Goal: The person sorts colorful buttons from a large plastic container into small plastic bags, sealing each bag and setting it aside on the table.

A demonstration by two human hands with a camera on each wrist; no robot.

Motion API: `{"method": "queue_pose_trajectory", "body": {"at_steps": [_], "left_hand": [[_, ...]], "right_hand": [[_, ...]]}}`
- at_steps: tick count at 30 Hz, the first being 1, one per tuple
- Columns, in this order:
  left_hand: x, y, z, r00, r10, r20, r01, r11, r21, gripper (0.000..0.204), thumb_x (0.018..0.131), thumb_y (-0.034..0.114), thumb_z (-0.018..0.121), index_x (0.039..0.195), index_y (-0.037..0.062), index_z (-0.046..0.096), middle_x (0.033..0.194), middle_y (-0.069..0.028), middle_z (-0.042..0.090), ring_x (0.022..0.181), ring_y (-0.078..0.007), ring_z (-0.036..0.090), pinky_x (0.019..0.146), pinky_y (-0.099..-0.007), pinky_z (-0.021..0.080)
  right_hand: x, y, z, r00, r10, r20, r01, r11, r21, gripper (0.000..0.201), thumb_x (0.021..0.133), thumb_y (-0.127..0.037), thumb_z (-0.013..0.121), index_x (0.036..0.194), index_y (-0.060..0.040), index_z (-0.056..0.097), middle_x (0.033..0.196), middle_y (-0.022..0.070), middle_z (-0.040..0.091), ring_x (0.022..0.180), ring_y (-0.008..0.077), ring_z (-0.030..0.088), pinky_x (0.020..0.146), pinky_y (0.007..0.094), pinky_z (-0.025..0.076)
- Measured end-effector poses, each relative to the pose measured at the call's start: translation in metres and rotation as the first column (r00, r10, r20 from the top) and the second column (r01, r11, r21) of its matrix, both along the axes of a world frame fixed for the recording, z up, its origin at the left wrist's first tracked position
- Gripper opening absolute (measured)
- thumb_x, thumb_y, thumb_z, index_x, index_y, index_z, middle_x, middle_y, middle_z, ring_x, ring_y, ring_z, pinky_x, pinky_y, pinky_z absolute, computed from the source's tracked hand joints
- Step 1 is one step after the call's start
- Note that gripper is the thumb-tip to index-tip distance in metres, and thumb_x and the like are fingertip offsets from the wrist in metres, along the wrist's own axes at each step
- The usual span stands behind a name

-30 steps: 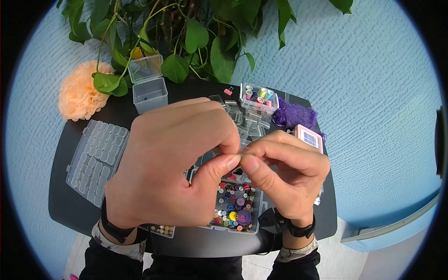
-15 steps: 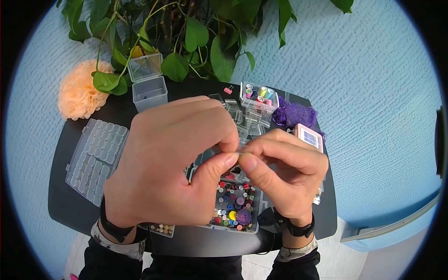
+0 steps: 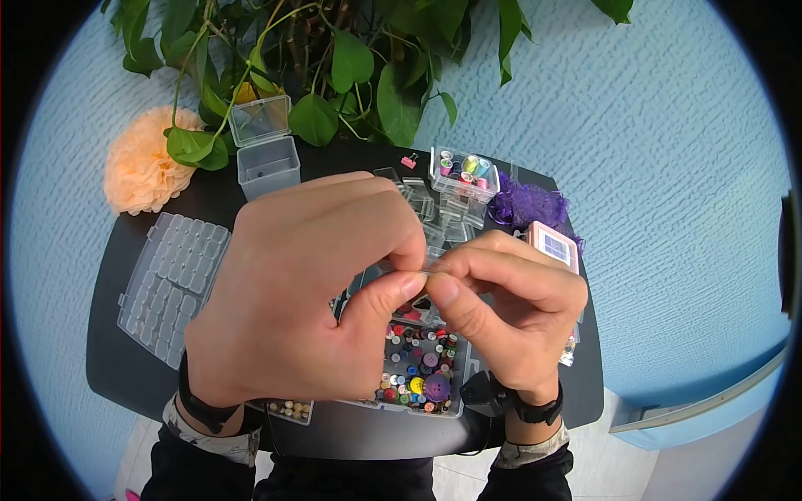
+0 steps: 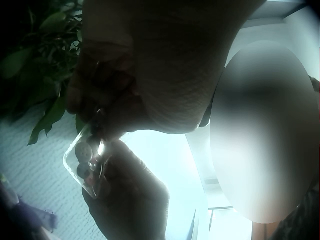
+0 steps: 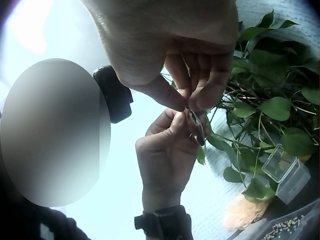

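Both hands are held up above the black table, fingertips meeting on a small clear plastic case. My left hand pinches its left end between thumb and forefinger. My right hand pinches the right end the same way. From the left wrist view the clear case shows a few small buttons inside. In the right wrist view the clear case is a thin sliver between the fingers. Below the hands lies a clear tray full of colourful buttons, partly hidden by them.
A clear compartment organiser lies at the left. An open clear box, a thread spool box, a purple pouch and a pink box sit at the back. A peach paper flower and a leafy plant border the table.
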State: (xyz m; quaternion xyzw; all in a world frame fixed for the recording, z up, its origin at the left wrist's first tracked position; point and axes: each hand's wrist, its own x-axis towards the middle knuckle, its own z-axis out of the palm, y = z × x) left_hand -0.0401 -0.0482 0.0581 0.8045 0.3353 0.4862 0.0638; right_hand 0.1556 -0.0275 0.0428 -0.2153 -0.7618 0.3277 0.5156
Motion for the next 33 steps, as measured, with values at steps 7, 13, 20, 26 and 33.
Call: {"method": "queue_pose_trajectory", "body": {"at_steps": [7, 13, 20, 26, 33], "left_hand": [[0.0, -0.004, 0.001, 1.0, -0.011, 0.024, 0.013, 0.999, -0.051, 0.011, 0.069, -0.001, 0.07, 0.073, 0.0016, 0.06, 0.072, -0.0116, 0.065, 0.063, -0.0233, 0.064, 0.06, -0.0287, 0.048], [0.007, -0.007, 0.002, 0.983, -0.032, 0.18, 0.047, 0.995, -0.084, 0.016, 0.068, -0.006, 0.07, 0.077, 0.0005, 0.059, 0.074, -0.0092, 0.066, 0.065, -0.018, 0.063, 0.063, -0.0277, 0.048], [0.006, -0.013, 0.005, 0.977, -0.052, 0.205, 0.085, 0.984, -0.158, 0.023, 0.066, -0.008, 0.071, 0.082, 0.0004, 0.056, 0.071, -0.0087, 0.063, 0.069, -0.0156, 0.063, 0.066, -0.0263, 0.049], [0.015, -0.012, 0.005, 0.914, -0.046, 0.404, 0.132, 0.974, -0.186, 0.022, 0.068, -0.008, 0.073, 0.085, -0.0021, 0.06, 0.076, -0.0102, 0.065, 0.069, -0.0163, 0.063, 0.067, -0.0258, 0.049], [0.003, -0.007, 0.005, 0.946, -0.093, 0.311, 0.154, 0.972, -0.177, 0.015, 0.07, -0.003, 0.077, 0.081, -0.0018, 0.067, 0.078, -0.0103, 0.066, 0.073, -0.017, 0.062, 0.068, -0.0278, 0.047]], "right_hand": [[0.002, -0.002, 0.003, 0.999, -0.021, 0.048, 0.015, 0.993, 0.116, 0.011, 0.078, 0.007, 0.074, 0.089, 0.0066, 0.073, 0.076, 0.0099, 0.067, 0.059, 0.0086, 0.06, 0.053, 0.021, 0.045], [0.002, -0.004, 0.005, 0.999, -0.026, 0.021, 0.024, 0.994, 0.104, 0.011, 0.076, 0.008, 0.075, 0.087, 0.007, 0.073, 0.076, 0.0099, 0.067, 0.058, 0.0088, 0.06, 0.052, 0.0206, 0.046], [0.002, -0.007, 0.006, 0.998, -0.017, 0.057, 0.01, 0.992, 0.129, 0.011, 0.075, 0.009, 0.075, 0.086, 0.0068, 0.073, 0.075, 0.0099, 0.066, 0.059, 0.009, 0.06, 0.052, 0.0212, 0.046], [0.011, -0.004, 0.009, 0.999, -0.028, 0.017, 0.025, 0.988, 0.151, 0.012, 0.077, 0.007, 0.076, 0.088, 0.0067, 0.074, 0.077, 0.0118, 0.068, 0.061, 0.0117, 0.062, 0.053, 0.022, 0.047], [0.017, -0.004, 0.008, 0.996, -0.082, -0.037, 0.083, 0.996, 0.037, 0.014, 0.081, 0.001, 0.077, 0.093, 0.0073, 0.073, 0.082, 0.0143, 0.07, 0.069, 0.0137, 0.065, 0.061, 0.023, 0.05]]}}
